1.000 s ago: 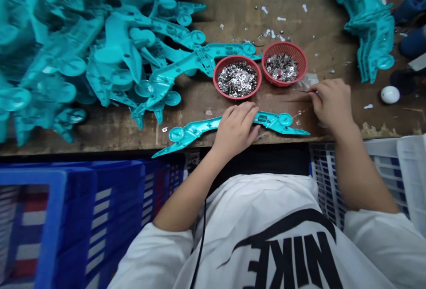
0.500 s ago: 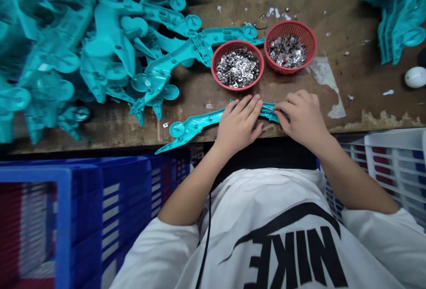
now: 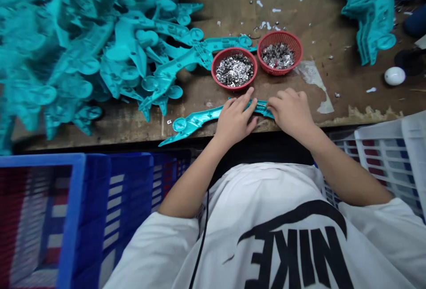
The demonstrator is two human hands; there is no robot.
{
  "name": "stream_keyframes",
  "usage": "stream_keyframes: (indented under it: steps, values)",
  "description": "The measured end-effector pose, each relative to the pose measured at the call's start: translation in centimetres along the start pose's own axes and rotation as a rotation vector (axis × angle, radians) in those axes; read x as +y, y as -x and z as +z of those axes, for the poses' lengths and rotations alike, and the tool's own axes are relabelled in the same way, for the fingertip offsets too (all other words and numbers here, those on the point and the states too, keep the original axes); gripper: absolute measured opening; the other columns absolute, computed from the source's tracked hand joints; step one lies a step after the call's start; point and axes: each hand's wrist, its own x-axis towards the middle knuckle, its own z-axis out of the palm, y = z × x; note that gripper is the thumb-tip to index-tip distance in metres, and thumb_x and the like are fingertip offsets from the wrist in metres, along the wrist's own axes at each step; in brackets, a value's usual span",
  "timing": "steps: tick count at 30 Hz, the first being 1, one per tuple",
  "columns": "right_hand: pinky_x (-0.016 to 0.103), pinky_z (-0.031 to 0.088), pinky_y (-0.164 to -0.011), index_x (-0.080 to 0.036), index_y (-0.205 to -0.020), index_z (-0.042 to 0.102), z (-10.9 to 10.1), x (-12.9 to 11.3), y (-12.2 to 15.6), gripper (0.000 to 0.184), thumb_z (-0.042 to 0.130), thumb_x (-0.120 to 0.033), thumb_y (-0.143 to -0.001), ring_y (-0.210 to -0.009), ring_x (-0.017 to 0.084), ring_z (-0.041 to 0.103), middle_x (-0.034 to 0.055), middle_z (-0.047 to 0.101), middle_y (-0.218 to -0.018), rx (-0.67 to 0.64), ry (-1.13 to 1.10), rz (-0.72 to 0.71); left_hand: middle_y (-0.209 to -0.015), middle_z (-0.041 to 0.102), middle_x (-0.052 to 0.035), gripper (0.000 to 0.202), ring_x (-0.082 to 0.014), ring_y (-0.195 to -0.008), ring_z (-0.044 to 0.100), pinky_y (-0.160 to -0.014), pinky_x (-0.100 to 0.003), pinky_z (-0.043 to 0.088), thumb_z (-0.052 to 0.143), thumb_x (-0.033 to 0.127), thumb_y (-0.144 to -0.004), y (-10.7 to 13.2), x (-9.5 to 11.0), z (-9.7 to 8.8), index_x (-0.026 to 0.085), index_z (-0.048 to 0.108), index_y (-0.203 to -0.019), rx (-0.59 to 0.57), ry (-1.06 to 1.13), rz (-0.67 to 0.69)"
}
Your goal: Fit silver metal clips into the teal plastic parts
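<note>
The teal moulded plastic part [image 3: 199, 120] lies flat on the wooden table [image 3: 319, 27], near its front edge, under both hands; its round-ended section extends left of the left fingers, and its tail overhangs the table edge. The left hand [image 3: 235, 118] rests on the part's middle, with the left fingers [image 3: 248, 98] spread across it and the thumb on the near side. The right hand [image 3: 292, 111] sits just beside it on the part's other end, with the right fingers [image 3: 282, 96] close together and curled over. That end is mostly hidden; whether those fingers pinch it cannot be determined.

Directly beyond the left fingers stands a red plastic basket [image 3: 234, 50] of small silver metal pieces [image 3: 234, 70]. A second red basket [image 3: 280, 33] with similar pieces [image 3: 278, 56] stands beyond the right fingers, touching the first. A large pile of teal parts [image 3: 73, 58] lies left of and beyond the fingers, and a smaller stack [image 3: 369, 14] lies far right. A blue crate [image 3: 113, 191] and a white crate [image 3: 382, 156] sit below the table edge.
</note>
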Motion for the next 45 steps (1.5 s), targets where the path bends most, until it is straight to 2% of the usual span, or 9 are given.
stream_keyframes:
  steps: [5, 10, 15, 22, 28, 34, 38, 41, 45]
  values:
    - [0.05, 0.054, -0.102, -0.022, -0.124, 0.078, 0.2, 2.7, 0.4, 0.031, 0.053, -0.04, -0.125, -0.114, 0.035, 0.07, 0.0168, 0.076, -0.12, 0.313, -0.146, 0.096, -0.197, 0.039, -0.0195, 0.072, -0.0376, -0.17, 0.062, -0.134, -0.056, 0.051, 0.058, 0.028, -0.112, -0.1, 0.1, 0.0, 0.016, 0.054, -0.182, 0.024, 0.006, 0.007]
    - [0.046, 0.058, -0.092, -0.026, -0.098, 0.072, 1.4, 4.0, -0.8, 0.073, 0.028, -0.077, -0.126, -0.092, 0.029, 0.071, 0.0083, 0.069, -0.094, 0.599, -0.482, 0.06, -0.188, 0.057, -0.0143, 0.059, -0.0392, -0.173, 0.058, -0.137, -0.06, 0.05, 0.056, 0.031, -0.115, -0.4, 0.7, -0.6, 0.024, 0.069, -0.172, -0.079, -0.02, -0.027]
    - [0.043, 0.058, -0.09, -0.026, -0.087, 0.076, 1.1, 2.8, -3.1, 0.084, 0.022, -0.077, -0.126, -0.087, 0.026, 0.075, 0.0087, 0.076, -0.087, 0.47, -0.438, -0.172, -0.186, 0.059, -0.0172, 0.06, -0.0388, -0.171, 0.06, -0.136, -0.059, 0.051, 0.058, 0.031, -0.115, -0.5, 1.0, -1.0, 0.021, 0.069, -0.172, -0.091, -0.032, -0.05]
    - [0.039, 0.042, -0.074, -0.023, -0.092, 0.075, 1.2, 1.8, -4.7, 0.088, 0.011, -0.073, -0.127, -0.074, 0.024, 0.069, 0.0081, 0.076, -0.081, 0.236, -0.302, -0.207, -0.186, 0.06, -0.0151, 0.058, -0.0386, -0.168, 0.063, -0.136, -0.06, 0.05, 0.059, 0.03, -0.115, -0.7, 0.8, -1.1, 0.02, 0.071, -0.17, -0.088, -0.006, -0.045]
    - [0.041, 0.03, -0.073, -0.02, -0.103, 0.078, 1.4, 1.0, -4.2, 0.066, 0.029, -0.055, -0.127, -0.083, 0.029, 0.071, 0.0143, 0.079, -0.091, 0.056, 0.002, -0.154, -0.18, 0.068, -0.0142, 0.059, -0.0395, -0.168, 0.061, -0.136, -0.062, 0.049, 0.062, 0.032, -0.113, -0.6, 0.6, -1.0, 0.022, 0.071, -0.171, -0.081, 0.027, -0.035]
    - [0.041, 0.041, -0.079, -0.021, -0.102, 0.079, -0.7, 2.8, -4.2, 0.064, 0.029, -0.051, -0.128, -0.088, 0.03, 0.071, 0.0145, 0.078, -0.093, 0.093, -0.033, -0.053, -0.182, 0.065, -0.0162, 0.058, -0.0385, -0.17, 0.061, -0.138, -0.062, 0.049, 0.058, 0.031, -0.115, -0.4, 0.4, -1.2, 0.019, 0.07, -0.17, -0.08, 0.052, -0.025]
    - [0.043, 0.05, -0.085, -0.022, -0.097, 0.081, -1.3, 4.6, -5.6, 0.052, 0.052, -0.056, -0.122, -0.089, 0.033, 0.07, 0.0143, 0.079, -0.091, 0.001, 0.004, 0.062, -0.179, 0.068, -0.0165, 0.055, -0.0375, -0.17, 0.062, -0.139, -0.062, 0.049, 0.057, 0.03, -0.115, -0.5, 0.3, -1.0, 0.018, 0.073, -0.166, -0.066, 0.06, -0.044]
    - [0.049, 0.056, -0.093, -0.019, -0.118, 0.088, -0.9, 4.6, -5.7, 0.037, 0.068, -0.05, -0.114, -0.106, 0.039, 0.073, 0.0193, 0.084, -0.116, -0.047, 0.034, 0.029, -0.178, 0.069, -0.016, 0.053, -0.0371, -0.169, 0.062, -0.139, -0.062, 0.049, 0.057, 0.028, -0.114, -0.4, 0.4, -1.0, 0.02, 0.076, -0.163, -0.056, 0.045, -0.054]
    - [0.059, 0.055, -0.114, -0.022, -0.157, 0.081, -0.8, 3.2, -3.2, 0.048, 0.068, -0.045, -0.117, -0.135, 0.043, 0.069, 0.0223, 0.077, -0.153, 0.015, 0.0, -0.168, -0.183, 0.063, -0.0149, 0.052, -0.0368, -0.17, 0.062, -0.14, -0.062, 0.047, 0.058, 0.028, -0.114, -0.2, 0.5, -0.9, 0.022, 0.077, -0.162, -0.026, 0.015, -0.047]
